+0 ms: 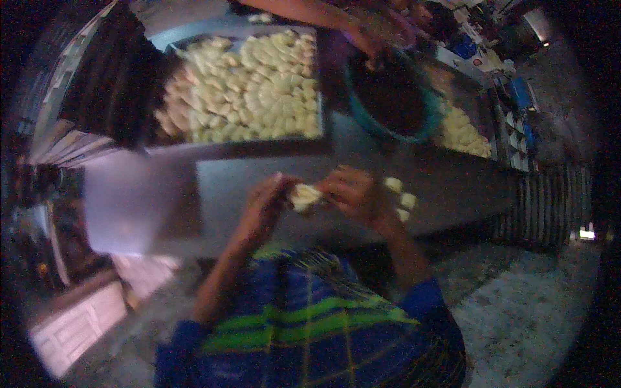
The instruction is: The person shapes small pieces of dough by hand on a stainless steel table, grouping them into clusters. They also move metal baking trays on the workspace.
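Observation:
Between my two hands, above the near part of the metal table (239,174), is a small pale piece of dough (304,196). My left hand (268,202) grips its left side with bent fingers. The fingers of my right hand (352,195) close on its right edge. Just right of my right hand, several small dough balls (406,200) lie on the table. Ahead to the left, a large tray (321,116) is covered with pale shaped dough pieces (259,90). A teal basin (353,103) with dark contents stands ahead to the right.
Another person's arm (323,16) reaches in from the top toward the basin. Right of the basin sits a second batch of dough pieces (462,132). A dark stack with ridged sides (107,77) rises at the far left. A light box (90,317) is low at left.

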{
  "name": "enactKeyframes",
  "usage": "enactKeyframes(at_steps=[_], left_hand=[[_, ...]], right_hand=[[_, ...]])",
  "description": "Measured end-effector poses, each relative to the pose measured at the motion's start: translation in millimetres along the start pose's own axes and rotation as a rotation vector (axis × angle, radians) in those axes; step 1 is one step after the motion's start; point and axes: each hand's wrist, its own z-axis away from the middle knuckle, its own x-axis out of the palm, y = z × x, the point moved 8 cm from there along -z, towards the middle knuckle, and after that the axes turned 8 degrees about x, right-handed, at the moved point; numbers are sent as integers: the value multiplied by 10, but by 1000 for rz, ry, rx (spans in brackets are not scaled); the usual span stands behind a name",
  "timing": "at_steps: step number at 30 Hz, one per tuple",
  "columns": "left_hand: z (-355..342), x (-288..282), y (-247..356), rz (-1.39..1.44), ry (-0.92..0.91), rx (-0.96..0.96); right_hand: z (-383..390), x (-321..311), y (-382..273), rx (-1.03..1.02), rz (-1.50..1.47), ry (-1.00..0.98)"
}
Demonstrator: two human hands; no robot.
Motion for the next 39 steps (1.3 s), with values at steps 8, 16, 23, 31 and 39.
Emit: enactKeyframes(at_steps=[8, 16, 23, 31, 39], left_hand=[[-11, 63, -341, 556, -131, -93], [-39, 16, -463, 647, -50, -137], [-55, 23, 18, 446, -98, 95], [-97, -84, -228, 193, 22, 66], [-13, -109, -402, 254, 60, -7]], right_hand=[[-96, 110, -300, 64, 4, 239], [48, 264, -499, 132, 227, 515], [88, 311, -41, 754, -515, 490], [141, 414, -25, 532, -460, 484], [202, 402, -361, 32, -51, 387]])
